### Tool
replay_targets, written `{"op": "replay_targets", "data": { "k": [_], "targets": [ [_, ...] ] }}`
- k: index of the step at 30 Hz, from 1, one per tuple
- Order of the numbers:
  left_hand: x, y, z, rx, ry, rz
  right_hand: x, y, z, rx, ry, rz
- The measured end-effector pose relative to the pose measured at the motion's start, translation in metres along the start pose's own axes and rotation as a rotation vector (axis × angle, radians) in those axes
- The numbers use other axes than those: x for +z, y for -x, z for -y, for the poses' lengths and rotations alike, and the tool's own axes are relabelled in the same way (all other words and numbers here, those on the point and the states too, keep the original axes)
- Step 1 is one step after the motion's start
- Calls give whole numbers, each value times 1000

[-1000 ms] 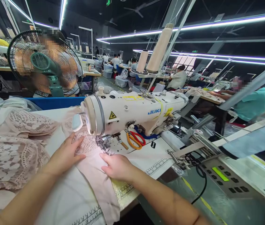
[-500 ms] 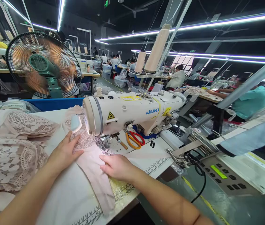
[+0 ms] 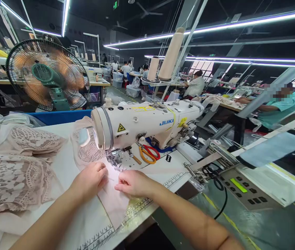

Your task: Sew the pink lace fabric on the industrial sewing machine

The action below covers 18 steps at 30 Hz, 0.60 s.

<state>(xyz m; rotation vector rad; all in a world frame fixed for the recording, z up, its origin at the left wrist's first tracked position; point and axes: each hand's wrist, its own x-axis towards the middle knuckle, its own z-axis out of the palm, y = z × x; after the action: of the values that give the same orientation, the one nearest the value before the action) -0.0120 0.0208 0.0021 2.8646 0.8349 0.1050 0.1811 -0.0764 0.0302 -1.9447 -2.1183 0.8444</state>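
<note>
A white Juki sewing machine (image 3: 147,123) stands on the white table (image 3: 66,166). A strip of pale pink fabric (image 3: 114,203) runs from under the presser foot (image 3: 116,160) toward me, joined to lace (image 3: 88,152). My left hand (image 3: 90,180) presses on the fabric just left of the foot, fingers curled. On the right side of the strip, close to the foot, my right hand (image 3: 133,183) pinches its edge. The two hands nearly touch.
A heap of pink lace pieces (image 3: 11,166) lies at the left. Orange-handled scissors (image 3: 148,154) rest behind the needle. A fan (image 3: 47,76) stands at back left, a control panel (image 3: 241,187) at right. Thread cones (image 3: 170,55) rise behind the machine. Other people work at tables beyond.
My left hand has slid right and toward me, off the lace onto the plain fabric beside my right hand. The fabric strip has fed further under the foot.
</note>
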Motion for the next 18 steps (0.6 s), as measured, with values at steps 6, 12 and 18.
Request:
{"op": "replay_targets", "data": {
  "k": [6,12,18],
  "targets": [
    [-4,3,-9,-8,28,75,5,18,-16,-98,128,-15],
    [-2,7,-16,22,-15,131,18,25,-28,-268,233,-114],
    [0,8,-29,54,-43,158,28,30,-38,-281,254,-163]
  ]
}}
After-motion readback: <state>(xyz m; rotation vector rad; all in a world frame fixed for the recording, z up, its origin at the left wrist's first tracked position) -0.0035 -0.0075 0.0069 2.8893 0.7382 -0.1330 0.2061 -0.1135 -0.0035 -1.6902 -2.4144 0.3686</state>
